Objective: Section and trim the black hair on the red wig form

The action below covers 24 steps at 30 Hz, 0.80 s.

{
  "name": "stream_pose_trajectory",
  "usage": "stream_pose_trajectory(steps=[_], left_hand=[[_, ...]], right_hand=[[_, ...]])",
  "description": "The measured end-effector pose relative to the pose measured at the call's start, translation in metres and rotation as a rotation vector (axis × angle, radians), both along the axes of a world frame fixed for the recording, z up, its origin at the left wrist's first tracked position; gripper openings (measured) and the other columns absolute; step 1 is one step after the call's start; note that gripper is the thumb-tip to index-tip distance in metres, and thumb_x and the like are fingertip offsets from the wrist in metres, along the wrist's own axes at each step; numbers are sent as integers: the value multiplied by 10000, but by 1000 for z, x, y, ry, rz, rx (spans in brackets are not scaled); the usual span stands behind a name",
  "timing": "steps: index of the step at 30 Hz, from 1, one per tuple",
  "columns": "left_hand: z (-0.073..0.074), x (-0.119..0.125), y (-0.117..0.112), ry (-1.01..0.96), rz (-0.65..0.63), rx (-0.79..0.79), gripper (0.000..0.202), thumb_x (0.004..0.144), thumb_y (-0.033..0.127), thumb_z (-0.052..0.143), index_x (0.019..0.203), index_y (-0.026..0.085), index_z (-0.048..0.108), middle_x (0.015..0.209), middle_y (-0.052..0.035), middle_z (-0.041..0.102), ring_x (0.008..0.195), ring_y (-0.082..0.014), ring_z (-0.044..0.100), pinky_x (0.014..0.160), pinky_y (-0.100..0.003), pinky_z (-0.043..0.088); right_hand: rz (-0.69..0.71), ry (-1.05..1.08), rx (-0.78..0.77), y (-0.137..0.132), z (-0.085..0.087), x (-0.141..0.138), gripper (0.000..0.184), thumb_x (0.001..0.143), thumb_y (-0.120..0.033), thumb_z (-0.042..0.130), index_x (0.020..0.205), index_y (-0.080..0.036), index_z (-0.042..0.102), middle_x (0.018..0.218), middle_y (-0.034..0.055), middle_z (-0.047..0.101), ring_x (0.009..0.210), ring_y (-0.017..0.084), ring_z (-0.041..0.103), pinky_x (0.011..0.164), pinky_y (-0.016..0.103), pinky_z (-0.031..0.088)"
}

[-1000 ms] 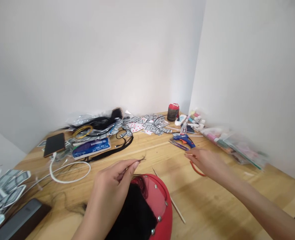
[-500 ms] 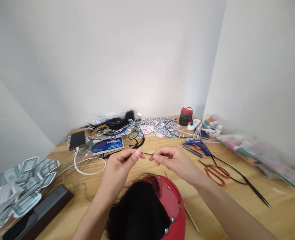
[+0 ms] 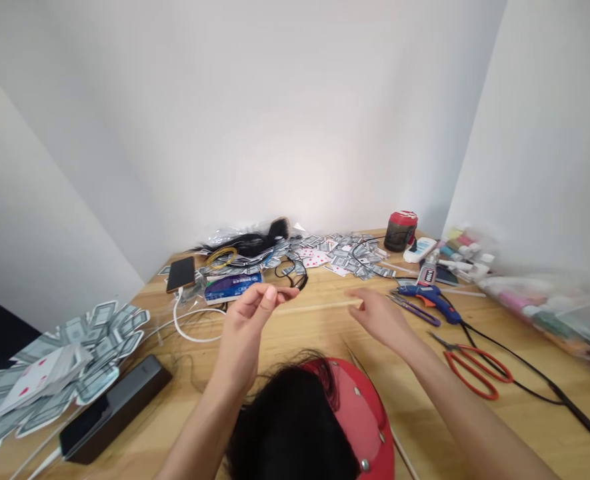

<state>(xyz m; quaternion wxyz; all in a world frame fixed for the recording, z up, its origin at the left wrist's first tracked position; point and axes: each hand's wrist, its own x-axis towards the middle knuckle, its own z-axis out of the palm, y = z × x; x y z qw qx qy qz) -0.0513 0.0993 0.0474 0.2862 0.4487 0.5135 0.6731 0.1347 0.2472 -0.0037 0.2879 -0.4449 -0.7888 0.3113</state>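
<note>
My left hand (image 3: 252, 313) is raised above the table with thumb and fingers pinched together. Whatever sits in that pinch is too small or hidden to make out. To its right, my right hand (image 3: 382, 317) hovers over bare wood, slightly blurred, with a gap between thumb and index finger and nothing visible in it. Below and between both forearms is a red mount (image 3: 385, 427) with metal pins along its edge. Black hair (image 3: 295, 427) covers its left part, and loose strands stick up from it. A thin stick (image 3: 405, 457) lies beside the mount.
Orange-handled scissors (image 3: 479, 373), purple thread snips (image 3: 417, 310) and a blue glue gun (image 3: 432, 300) lie at right. Cut-out cards (image 3: 355, 250) and a hair bundle (image 3: 249, 243) lie behind. At left are a phone (image 3: 181, 275), a black block (image 3: 119, 410) and more cards (image 3: 69, 360).
My hands have come apart: the right moved away to the right, off the thin dark piece both fingertips held. The left stays pinched. The view has shifted left.
</note>
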Motion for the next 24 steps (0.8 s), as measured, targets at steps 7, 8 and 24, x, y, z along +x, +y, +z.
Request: stream_pose_trajectory(steps=[7, 8, 24], left_hand=[[-7, 6, 5, 323, 87, -8, 186, 841, 283, 650, 690, 198, 719, 1187, -133, 677, 1196, -317, 545, 1078, -480, 280], [-8, 9, 5, 343, 72, -14, 182, 844, 274, 642, 701, 201, 728, 1187, -131, 678, 1193, -314, 549, 1076, -483, 284], [-9, 9, 4, 305, -96, -76, 66, 781, 252, 744, 746, 234, 798, 1035, -94, 734, 1058, -273, 631, 1000, -420, 406]], right_hand=[[98, 120, 293, -48, 38, 6, 274, 928, -336, 591, 1149, -256, 731, 1161, 57, 674, 746, 189, 627, 638, 321, 497], [142, 153, 356, -57, 39, 3, 298, 931, -338, 603, 1197, -259, 714, 1159, 60, 675, 811, 202, 642, 662, 318, 509], [245, 284, 341, -64, 34, -7, 118, 859, -220, 695, 771, -257, 763, 970, 37, 700, 956, 237, 642, 873, 380, 474]])
